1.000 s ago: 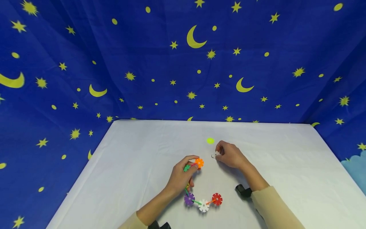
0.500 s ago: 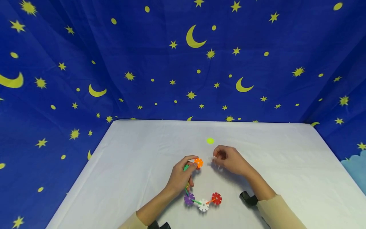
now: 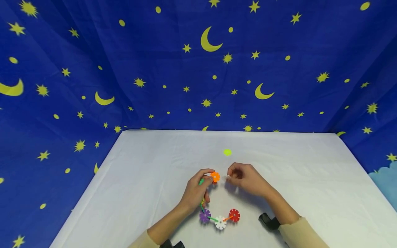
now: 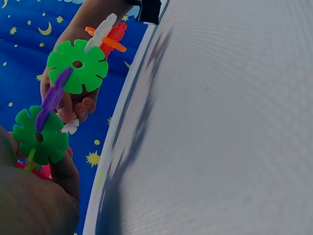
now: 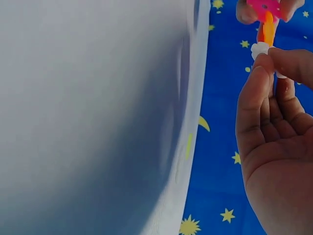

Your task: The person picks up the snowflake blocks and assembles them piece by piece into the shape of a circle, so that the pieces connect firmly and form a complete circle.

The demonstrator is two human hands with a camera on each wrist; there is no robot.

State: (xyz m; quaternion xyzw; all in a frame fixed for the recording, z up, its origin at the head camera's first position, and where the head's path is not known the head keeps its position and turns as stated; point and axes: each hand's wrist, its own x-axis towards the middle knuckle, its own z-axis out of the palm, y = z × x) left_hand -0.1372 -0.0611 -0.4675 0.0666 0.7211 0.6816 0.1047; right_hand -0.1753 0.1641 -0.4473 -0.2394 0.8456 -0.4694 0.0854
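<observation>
My left hand [image 3: 193,193] pinches the upper end of a chain of notched plastic interlocking discs. An orange disc [image 3: 215,177] sticks out past its fingertips, slotted to a pink disc [image 5: 264,7] between the fingers. Below the hand the chain curves through a purple disc [image 3: 205,216] and a white disc [image 3: 220,223] to a red disc [image 3: 234,215]. Green discs [image 4: 77,66] also show in the left wrist view. My right hand [image 3: 248,179] pinches a loose white disc [image 5: 259,50], mostly covered by its fingers, close to the orange disc's edge; whether they touch I cannot tell.
A white cloth covers the table [image 3: 149,165]. Beyond my hands lies a flat yellow-green spot [image 3: 227,152]. A blue curtain [image 3: 173,62] with stars and moons surrounds the table. Black wrist camera mounts [image 3: 268,221] sit by both forearms.
My right hand has moved left and nearer to me, bringing the white disc from a gap away to close beside the orange disc. The left hand and chain stay nearly still.
</observation>
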